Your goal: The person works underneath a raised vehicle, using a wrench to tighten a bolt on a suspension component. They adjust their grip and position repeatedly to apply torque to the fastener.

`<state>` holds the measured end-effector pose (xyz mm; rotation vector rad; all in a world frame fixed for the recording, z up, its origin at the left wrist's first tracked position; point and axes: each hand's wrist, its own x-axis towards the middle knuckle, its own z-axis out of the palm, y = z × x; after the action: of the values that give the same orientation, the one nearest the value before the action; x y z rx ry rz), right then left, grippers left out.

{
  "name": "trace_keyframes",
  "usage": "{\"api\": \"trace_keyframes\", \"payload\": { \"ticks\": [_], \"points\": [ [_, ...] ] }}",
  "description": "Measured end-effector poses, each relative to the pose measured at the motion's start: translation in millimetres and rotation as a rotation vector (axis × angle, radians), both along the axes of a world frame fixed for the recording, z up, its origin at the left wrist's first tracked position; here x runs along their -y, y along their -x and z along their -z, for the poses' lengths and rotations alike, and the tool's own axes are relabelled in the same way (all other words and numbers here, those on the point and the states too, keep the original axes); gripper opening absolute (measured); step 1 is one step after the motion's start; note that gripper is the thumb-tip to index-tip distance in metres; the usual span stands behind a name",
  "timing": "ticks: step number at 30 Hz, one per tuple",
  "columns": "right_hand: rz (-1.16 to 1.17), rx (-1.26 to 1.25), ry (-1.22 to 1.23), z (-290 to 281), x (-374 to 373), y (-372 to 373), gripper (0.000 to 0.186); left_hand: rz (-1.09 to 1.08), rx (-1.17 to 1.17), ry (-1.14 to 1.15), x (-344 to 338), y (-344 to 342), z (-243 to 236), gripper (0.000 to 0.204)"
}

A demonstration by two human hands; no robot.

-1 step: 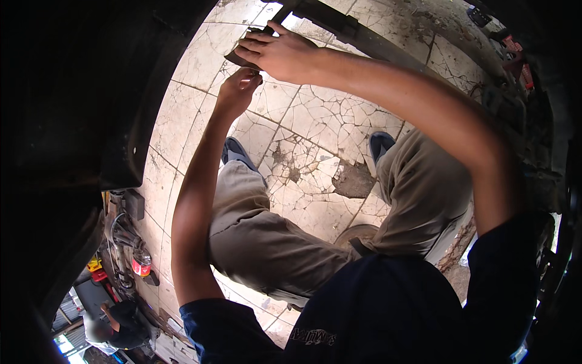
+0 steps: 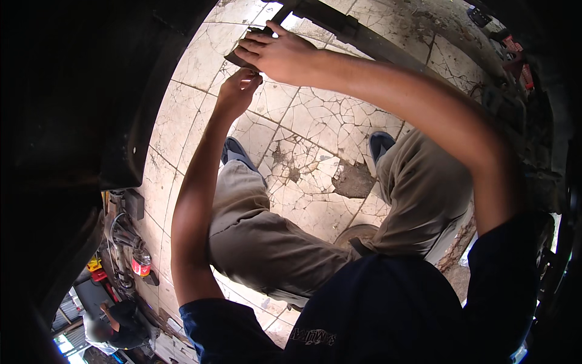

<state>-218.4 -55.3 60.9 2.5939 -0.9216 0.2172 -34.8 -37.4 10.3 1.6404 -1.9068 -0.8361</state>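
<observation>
Cracked white floor tiles (image 2: 315,115) fill the middle of the view, with a broken dark patch (image 2: 353,180) between the person's shoes; black vehicle bodywork (image 2: 91,103) arches over the left side. A dark bar (image 2: 339,24) crosses the top.

Both hands are up at the top, close together. Right hand (image 2: 282,56) lies over a small dark flat piece (image 2: 237,57), fingers spread across its upper face and thumb side toward the bar. Left hand (image 2: 237,88) sits just under it, fingertips pinched up against the piece's lower edge. So the piece is clamped between the two hands, right above, left below. Exact grip of the left fingers is hard to tell; they are partly hidden by the right hand.

The piece sits near the bar's left end; whether it touches the bar cannot be told.

Handling, as a judgement: piece looks thin, rigid, likely metal or hard plastic, light enough for fingertips. Probably grimy, so could slip. Best held by its edges, thumb and fingers on opposite faces, as now. Not fragile-looking.

Lower left: clutter of tools (image 2: 124,242) with a red-and-white can (image 2: 140,267) on the floor, and another person (image 2: 115,324) crouched at the corner. Red items (image 2: 515,48) at top right, too small to identify.
</observation>
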Motion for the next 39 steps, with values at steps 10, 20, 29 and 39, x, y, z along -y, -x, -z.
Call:
{"api": "trace_keyframes", "payload": {
  "ticks": [10, 20, 29, 39],
  "points": [
    [0.024, 0.017, -0.044, -1.4, -3.8, -5.1, 0.059, 0.018, -0.004, -0.102, 4.6, -1.1, 2.1, 0.034],
    [-0.107, 0.132, 0.064, 25.0, 15.3, -10.4, 0.064, 0.065, 0.126, -0.072, 3.0, 3.2, 1.4, 0.032],
    [-0.086, 0.095, 0.049, 15.8, 8.2, -9.1, 0.059, 0.058, 0.176, -0.034, 6.5, 2.4, 16.0, 0.028],
    [-0.094, 0.145, 0.156, 27.8, 22.0, -6.1, 0.052, 0.042, -0.079, -0.163, 13.4, 14.1, 13.5, 0.035]
  ]
}}
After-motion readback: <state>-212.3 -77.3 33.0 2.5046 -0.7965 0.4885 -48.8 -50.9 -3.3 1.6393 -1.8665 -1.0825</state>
